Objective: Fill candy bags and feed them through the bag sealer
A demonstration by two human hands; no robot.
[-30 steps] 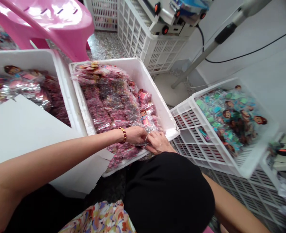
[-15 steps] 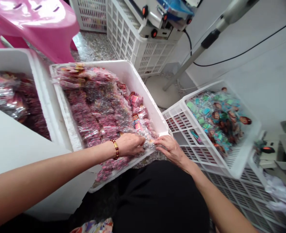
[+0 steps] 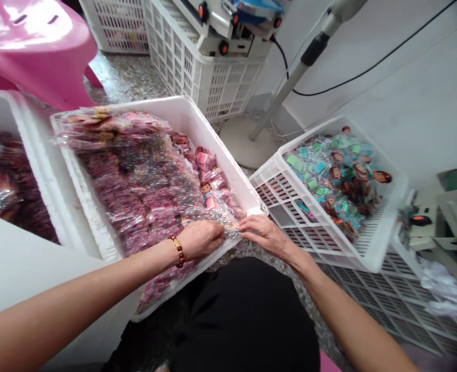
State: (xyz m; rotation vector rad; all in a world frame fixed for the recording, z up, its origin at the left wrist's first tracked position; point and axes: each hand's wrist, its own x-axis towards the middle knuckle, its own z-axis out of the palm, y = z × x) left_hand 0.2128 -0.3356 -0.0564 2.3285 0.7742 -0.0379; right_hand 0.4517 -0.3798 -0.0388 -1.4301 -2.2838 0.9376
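A white foam box [image 3: 228, 155] holds dense rows of small clear plastic packets [image 3: 143, 170] with pink contents. At the box's near right corner, my left hand [image 3: 203, 240], with a beaded bracelet [image 3: 177, 250] on the wrist, has its fingers curled down onto the packets; its fingertips are partly hidden. My right hand [image 3: 265, 233] reaches over the box rim from the right, thumb and fingers closed at the end of a clear packet [image 3: 231, 226] between the hands. Just beyond lies a packet with a brown-haired cartoon figure [image 3: 207, 194], face up.
To the right, a white plastic crate [image 3: 321, 253] holds green and blue packets [image 3: 329, 170], stacked on another crate. A second foam box [image 3: 30, 134] stands left, beside a pink stool [image 3: 50, 51]. Behind are a machine on a crate [image 3: 228, 85] and a pole stand [image 3: 244, 144].
The whole view has shifted, so the boxes and crate sit further left. Both hands stay at the same box corner, the left one with its fingers curled in more.
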